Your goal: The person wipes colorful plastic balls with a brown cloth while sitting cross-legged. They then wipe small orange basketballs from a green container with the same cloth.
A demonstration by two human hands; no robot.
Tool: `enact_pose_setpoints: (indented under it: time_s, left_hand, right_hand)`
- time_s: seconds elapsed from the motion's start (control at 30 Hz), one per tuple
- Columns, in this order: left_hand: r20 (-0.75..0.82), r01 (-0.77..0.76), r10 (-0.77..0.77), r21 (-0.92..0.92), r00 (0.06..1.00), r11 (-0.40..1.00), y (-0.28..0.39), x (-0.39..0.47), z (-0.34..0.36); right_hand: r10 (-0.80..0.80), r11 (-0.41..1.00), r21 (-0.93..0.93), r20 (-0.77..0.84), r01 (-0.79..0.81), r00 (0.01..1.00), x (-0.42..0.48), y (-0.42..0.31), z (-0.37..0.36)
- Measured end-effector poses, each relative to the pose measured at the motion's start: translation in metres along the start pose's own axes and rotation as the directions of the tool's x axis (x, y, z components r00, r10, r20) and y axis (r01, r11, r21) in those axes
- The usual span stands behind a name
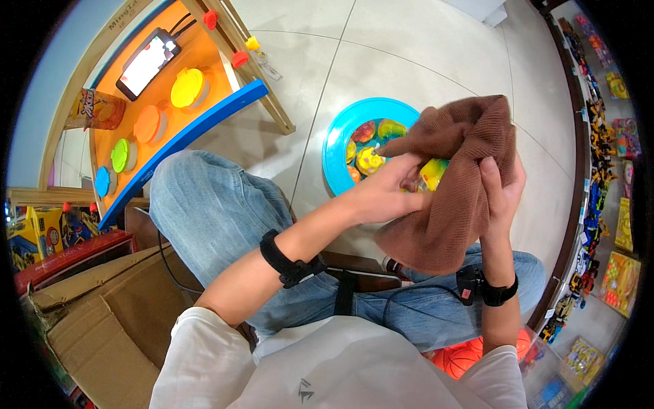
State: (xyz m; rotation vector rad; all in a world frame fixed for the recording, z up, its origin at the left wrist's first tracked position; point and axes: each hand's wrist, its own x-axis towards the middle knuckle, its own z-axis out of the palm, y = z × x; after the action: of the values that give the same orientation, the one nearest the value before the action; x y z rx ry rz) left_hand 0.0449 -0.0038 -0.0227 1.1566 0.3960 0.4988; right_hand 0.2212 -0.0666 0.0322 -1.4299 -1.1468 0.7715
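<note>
A brown ribbed cloth [454,214] hangs bunched between both hands. Within its folds, my left hand [396,191] grips a yellow and green toy [433,174], partly covered by the cloth. At the cloth's right side, my right hand [503,197] holds the fabric, thumb on top and most fingers hidden behind it. Beneath and left of the cloth, a round blue basin [334,148] stands on the floor. Several colourful toys lie inside it, among them a yellow patterned ball [370,160], a red one [364,132] and a green and yellow one [391,129].
A small orange table [204,46] with a blue edge stands at the upper left, bearing a phone [148,64], a plastic cup [97,110] and round coloured lids. An open cardboard box [97,337] lies lower left. Toy shelves [577,301] line the right; orange balls [460,358] lie below.
</note>
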Motion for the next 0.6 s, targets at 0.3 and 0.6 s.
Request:
enact_pose_setpoints:
  time_s: [0.3,0.6]
  left_hand:
    - [-0.310,-0.003,-0.076,-0.248,0.948,0.969,0.021,0.006,-0.006]
    - [-0.032,0.130,-0.152,-0.364,0.988,0.922,0.009,0.001,-0.002]
  right_hand:
    - [-0.041,0.992,0.117,0.021,0.038,0.999,-0.011,0.009,0.023]
    - [-0.341,0.892,-0.273,0.118,0.360,0.933,-0.013,0.009,0.028]
